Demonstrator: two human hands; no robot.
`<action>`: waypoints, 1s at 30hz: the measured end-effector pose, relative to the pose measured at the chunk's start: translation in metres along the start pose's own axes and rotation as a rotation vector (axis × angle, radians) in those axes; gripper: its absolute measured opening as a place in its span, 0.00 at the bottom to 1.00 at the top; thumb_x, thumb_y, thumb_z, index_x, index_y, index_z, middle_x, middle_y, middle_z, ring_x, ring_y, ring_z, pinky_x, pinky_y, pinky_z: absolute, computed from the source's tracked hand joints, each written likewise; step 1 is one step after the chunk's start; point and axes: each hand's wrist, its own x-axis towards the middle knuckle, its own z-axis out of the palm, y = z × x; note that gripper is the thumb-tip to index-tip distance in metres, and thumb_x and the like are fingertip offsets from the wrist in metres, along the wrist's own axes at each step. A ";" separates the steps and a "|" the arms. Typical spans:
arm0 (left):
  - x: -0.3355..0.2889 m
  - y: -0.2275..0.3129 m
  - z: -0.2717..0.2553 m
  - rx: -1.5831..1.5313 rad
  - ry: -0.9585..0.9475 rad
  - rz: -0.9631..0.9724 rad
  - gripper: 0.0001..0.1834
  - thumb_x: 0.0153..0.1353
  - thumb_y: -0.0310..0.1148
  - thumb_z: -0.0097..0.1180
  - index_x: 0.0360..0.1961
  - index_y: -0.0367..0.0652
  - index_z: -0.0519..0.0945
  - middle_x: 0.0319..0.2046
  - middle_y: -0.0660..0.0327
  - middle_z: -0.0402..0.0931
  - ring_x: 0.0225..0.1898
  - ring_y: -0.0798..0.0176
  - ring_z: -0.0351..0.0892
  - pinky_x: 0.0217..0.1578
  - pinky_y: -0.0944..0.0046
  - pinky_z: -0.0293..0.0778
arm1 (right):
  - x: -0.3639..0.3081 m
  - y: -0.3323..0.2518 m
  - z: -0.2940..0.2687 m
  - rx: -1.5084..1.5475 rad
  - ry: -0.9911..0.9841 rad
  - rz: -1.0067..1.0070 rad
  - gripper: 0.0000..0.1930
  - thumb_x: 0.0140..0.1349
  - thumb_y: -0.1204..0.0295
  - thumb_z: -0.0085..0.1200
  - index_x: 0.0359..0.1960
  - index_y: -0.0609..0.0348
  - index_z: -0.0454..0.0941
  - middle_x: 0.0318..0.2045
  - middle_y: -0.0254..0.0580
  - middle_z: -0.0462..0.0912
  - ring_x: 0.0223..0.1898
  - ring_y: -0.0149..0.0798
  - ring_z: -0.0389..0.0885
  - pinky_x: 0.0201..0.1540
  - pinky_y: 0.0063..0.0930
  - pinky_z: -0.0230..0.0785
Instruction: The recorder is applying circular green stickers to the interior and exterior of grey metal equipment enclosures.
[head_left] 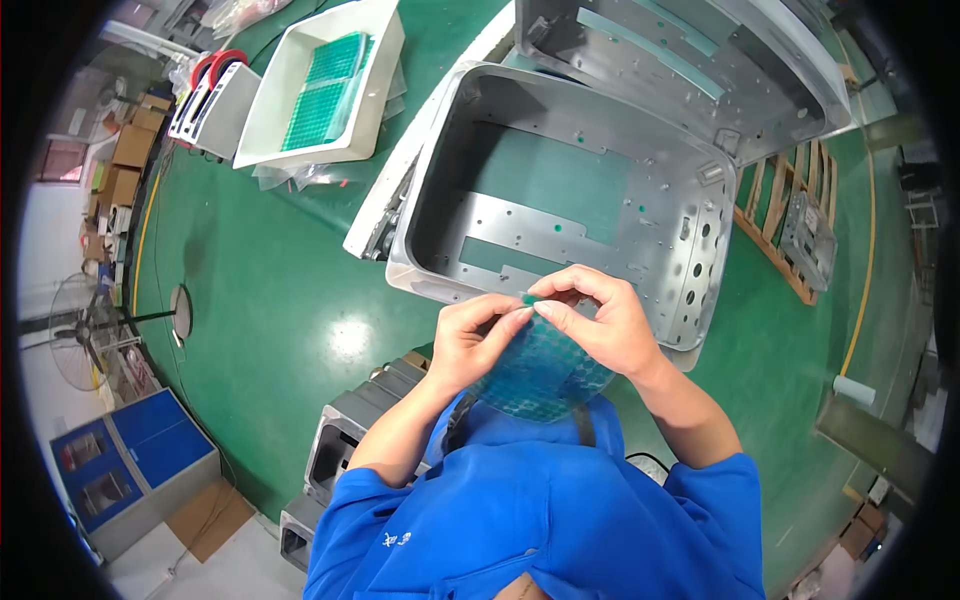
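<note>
The fingers of the left hand [468,340] and right hand [612,325] pinch the top of a translucent blue-green plastic sheet [545,370], almost meeting there. It hangs between the blue cloth shirt [480,520] and the open, box-shaped grey metal housing [440,288]. Farther left, a white rectangular bin [378,95] holds green gridded sheets [325,85].

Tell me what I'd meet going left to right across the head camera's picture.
Fan → white bin → the person's left hand → the person's right hand → wooden pallet.
</note>
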 end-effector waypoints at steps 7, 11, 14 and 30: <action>0.003 -0.002 0.000 0.074 0.005 0.059 0.04 0.48 0.26 0.58 0.24 0.35 0.78 0.18 0.60 0.75 0.20 0.73 0.73 0.20 0.74 0.66 | 0.007 -0.003 0.001 0.008 -0.021 0.003 0.07 0.50 0.78 0.53 0.33 0.63 0.76 0.29 0.37 0.78 0.33 0.29 0.74 0.39 0.22 0.66; 0.003 -0.010 -0.001 0.094 0.019 0.055 0.04 0.48 0.26 0.59 0.24 0.36 0.78 0.18 0.60 0.75 0.18 0.72 0.72 0.19 0.74 0.66 | 0.012 -0.002 0.002 -0.029 -0.010 0.036 0.06 0.49 0.78 0.54 0.30 0.63 0.76 0.26 0.36 0.78 0.31 0.28 0.74 0.38 0.22 0.66; 0.003 -0.015 -0.002 0.126 0.024 0.023 0.05 0.47 0.27 0.59 0.24 0.36 0.78 0.17 0.60 0.75 0.18 0.72 0.72 0.19 0.74 0.66 | 0.017 0.005 0.004 -0.072 -0.003 0.018 0.04 0.49 0.79 0.54 0.28 0.63 0.75 0.24 0.36 0.78 0.29 0.28 0.75 0.37 0.21 0.67; -0.013 -0.049 -0.010 0.105 0.124 -0.298 0.05 0.47 0.26 0.60 0.21 0.35 0.77 0.16 0.63 0.73 0.18 0.75 0.69 0.18 0.75 0.63 | 0.064 0.093 -0.010 -0.349 -0.075 0.054 0.03 0.52 0.79 0.49 0.27 0.65 0.71 0.28 0.39 0.77 0.32 0.29 0.74 0.38 0.21 0.66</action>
